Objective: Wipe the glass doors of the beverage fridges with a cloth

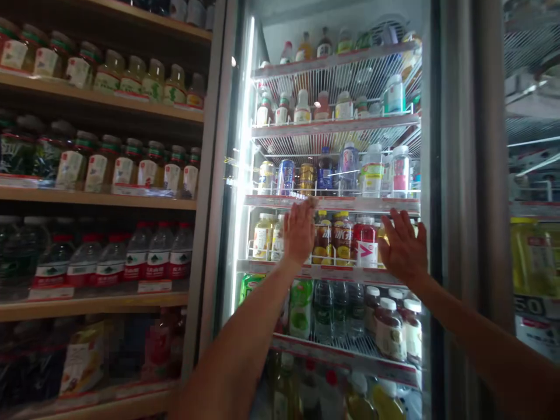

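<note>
My left hand [299, 232] is raised in front of a lit drinks fridge, fingers stretched upward, holding nothing. It covers part of the row that has brown-labelled drink bottles [343, 236] in it. To the right, my right hand [403, 244] is open with its fingers apart, near a red drink bottle with a white label [366, 240]. Both hands are level with the shelf strip [324, 203] below a row of cans and bottles. Whether either hand touches anything in front of the shelves cannot be made out.
On the left, wooden shelves [100, 198] carry several rows of bottles and jars, including red-capped water bottles [160, 251]. A metal frame [210, 175] divides them from the fridge. White-capped bottles [389, 329] stand low in the fridge. Another glass-fronted section with a yellow container [531, 256] is at right.
</note>
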